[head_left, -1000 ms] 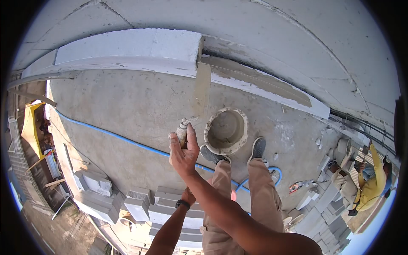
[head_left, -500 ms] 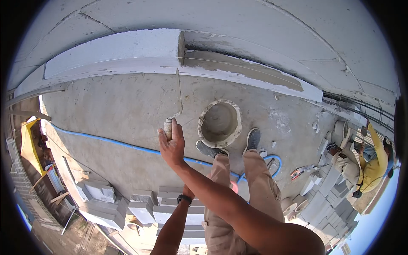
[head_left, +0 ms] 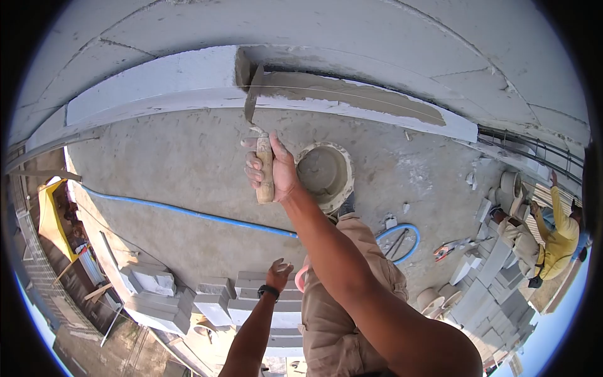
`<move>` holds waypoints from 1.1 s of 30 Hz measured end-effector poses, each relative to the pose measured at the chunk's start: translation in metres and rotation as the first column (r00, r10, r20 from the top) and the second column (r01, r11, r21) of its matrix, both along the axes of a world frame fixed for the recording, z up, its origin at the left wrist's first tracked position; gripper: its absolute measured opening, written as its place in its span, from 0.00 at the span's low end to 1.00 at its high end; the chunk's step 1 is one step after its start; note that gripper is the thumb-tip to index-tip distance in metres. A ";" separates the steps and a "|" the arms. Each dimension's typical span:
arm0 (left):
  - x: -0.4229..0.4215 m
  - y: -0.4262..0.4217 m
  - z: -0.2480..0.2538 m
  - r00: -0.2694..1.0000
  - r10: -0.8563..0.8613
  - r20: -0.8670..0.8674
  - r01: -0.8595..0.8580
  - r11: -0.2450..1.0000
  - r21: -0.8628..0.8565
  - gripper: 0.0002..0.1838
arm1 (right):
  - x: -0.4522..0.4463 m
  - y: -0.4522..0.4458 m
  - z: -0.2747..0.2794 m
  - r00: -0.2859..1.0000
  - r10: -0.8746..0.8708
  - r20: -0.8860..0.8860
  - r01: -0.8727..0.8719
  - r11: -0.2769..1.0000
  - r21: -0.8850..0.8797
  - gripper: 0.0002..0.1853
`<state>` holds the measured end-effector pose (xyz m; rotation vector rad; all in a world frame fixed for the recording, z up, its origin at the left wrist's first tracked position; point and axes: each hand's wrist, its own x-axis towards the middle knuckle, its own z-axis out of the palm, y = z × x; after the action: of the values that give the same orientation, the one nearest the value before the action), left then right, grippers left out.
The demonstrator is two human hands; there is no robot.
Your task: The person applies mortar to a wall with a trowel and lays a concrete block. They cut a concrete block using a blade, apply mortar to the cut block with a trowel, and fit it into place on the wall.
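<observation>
A trowel (head_left: pixel 265 169) with a worn, pale handle is gripped in my right hand (head_left: pixel 276 164). Its blade stands on edge at the end face of a white block (head_left: pixel 163 74), beside a bed of grey mortar (head_left: pixel 352 93) on the lower course. Whether the blade touches the block I cannot tell. My left hand (head_left: pixel 279 273), with a dark band on its wrist, hangs lower down near my leg, fingers loosely apart and holding nothing. A round bucket (head_left: pixel 344 164) with a mortar-crusted rim and wet mortar inside stands right of my right hand.
Across the concrete floor runs a blue hose (head_left: pixel 188 215), looping by my legs. Stacked blocks (head_left: pixel 267 308) stand behind me. A person in a yellow top (head_left: pixel 561 245) is at the right, near more blocks (head_left: pixel 483 276). A thin string line crosses above the mortar bed.
My right hand has risen toward the wall, bringing the trowel blade to the block's end. My left hand has come out from behind my right arm. My view has shifted slightly.
</observation>
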<state>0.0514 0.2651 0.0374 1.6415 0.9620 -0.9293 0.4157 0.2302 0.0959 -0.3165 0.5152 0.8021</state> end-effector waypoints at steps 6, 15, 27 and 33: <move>0.006 -0.036 0.001 1.000 0.010 0.017 -0.010 1.000 -0.013 0.34 | -0.066 -0.045 0.008 0.938 0.344 -0.035 -0.341 0.937 0.074 0.35; 0.041 -0.114 0.001 0.944 0.281 0.173 -0.268 0.959 -0.092 0.31 | -0.150 -0.204 -0.091 0.200 0.910 -0.364 -0.229 -0.317 -0.920 0.31; 0.015 -0.202 0.037 0.674 0.728 0.124 -0.739 0.667 0.097 0.32 | -0.079 -0.249 -0.070 -0.842 0.414 -0.345 0.212 -0.335 -0.918 0.24; -0.051 -0.218 0.041 0.195 0.945 0.262 -0.976 0.161 0.147 0.30 | -0.068 -0.241 -0.054 -0.867 0.286 -0.409 0.340 -0.261 -0.903 0.22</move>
<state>0.0008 0.0466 0.0788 0.8402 1.7966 0.2656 0.3474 -0.0110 0.0420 1.8008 1.5482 -1.3899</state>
